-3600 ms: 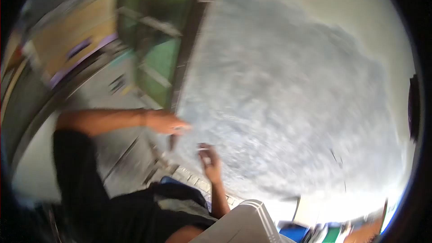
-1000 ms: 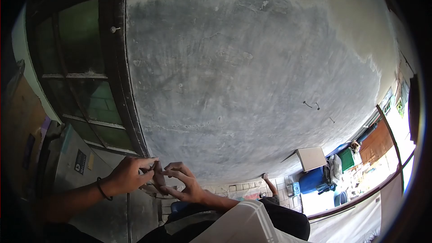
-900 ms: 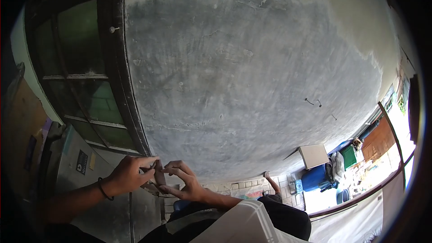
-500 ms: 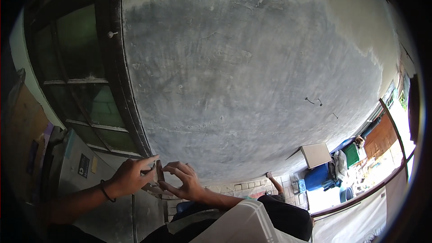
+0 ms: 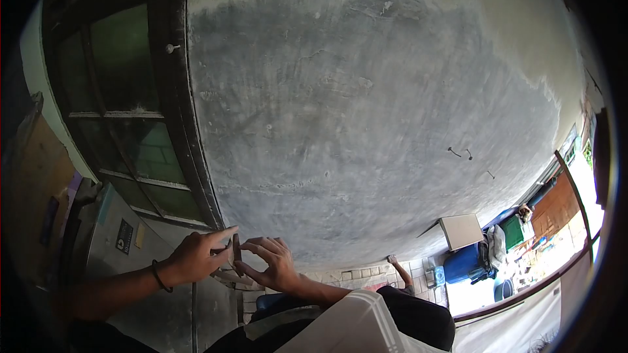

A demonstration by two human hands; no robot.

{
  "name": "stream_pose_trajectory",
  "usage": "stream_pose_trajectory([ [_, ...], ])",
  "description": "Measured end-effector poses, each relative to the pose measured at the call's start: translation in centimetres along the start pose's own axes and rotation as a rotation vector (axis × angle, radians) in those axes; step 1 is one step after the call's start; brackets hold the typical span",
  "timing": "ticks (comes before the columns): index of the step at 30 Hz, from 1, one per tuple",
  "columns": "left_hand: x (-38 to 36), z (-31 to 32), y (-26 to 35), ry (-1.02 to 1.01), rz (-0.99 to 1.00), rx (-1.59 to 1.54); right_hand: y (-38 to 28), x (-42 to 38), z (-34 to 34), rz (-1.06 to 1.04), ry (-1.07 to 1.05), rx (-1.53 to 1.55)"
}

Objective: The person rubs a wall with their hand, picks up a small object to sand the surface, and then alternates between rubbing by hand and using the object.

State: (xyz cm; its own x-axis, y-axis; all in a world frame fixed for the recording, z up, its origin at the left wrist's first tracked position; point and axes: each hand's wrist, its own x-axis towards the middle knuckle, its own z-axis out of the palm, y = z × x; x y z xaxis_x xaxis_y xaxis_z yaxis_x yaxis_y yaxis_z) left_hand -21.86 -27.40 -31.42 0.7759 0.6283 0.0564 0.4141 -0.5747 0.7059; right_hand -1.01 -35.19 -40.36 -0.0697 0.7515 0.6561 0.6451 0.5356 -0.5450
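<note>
At the lower left, my left hand [image 5: 199,256] is closed, with its index finger stretched toward a small flat brownish piece [image 5: 237,253]. My right hand [image 5: 271,265] pinches that piece from the other side, between thumb and fingers. The piece stands roughly upright between the two hands, in front of the lower corner of the dark window frame [image 5: 196,180]. Whether my left fingers hold a second small thing is hard to tell. A dark band circles my left wrist.
A grey patched wall [image 5: 366,111] fills the middle. Below left stands a grey metal cabinet [image 5: 157,301]. Another person's arm [image 5: 402,274] reaches to the wall's foot, near a pale box [image 5: 461,231] and a blue barrel [image 5: 462,263]. Nails stick out at the right.
The whole view has shifted slightly, with the wall and window a little further right. Both hands keep nearly the same pose around the small piece.
</note>
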Motion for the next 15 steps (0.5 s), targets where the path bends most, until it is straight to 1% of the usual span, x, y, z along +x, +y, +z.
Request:
stream_pose_trajectory([
  [4, 0.0, -0.3, 0.9, -0.039, -0.065, 0.008, 0.1, 0.0, 0.0, 0.002, 0.016, 0.003],
  [7, 0.1, -0.2, 0.9, -0.012, -0.044, -0.073, 0.7, -0.1, -0.1, -0.002, 0.038, 0.001],
  [9, 0.1, -0.2, 1.2, 0.001, -0.092, -0.155, 1.3, -0.2, -0.2, -0.002, 0.037, 0.021],
  [13, 0.3, 0.1, 0.1, 0.017, -0.035, -0.159, 2.5, -0.4, -0.4, 0.043, 0.015, 0.016],
  [15, 0.4, 0.1, -0.1, -0.032, -0.141, -0.255, 2.7, -0.3, -0.5, 0.078, -0.005, 0.038],
])
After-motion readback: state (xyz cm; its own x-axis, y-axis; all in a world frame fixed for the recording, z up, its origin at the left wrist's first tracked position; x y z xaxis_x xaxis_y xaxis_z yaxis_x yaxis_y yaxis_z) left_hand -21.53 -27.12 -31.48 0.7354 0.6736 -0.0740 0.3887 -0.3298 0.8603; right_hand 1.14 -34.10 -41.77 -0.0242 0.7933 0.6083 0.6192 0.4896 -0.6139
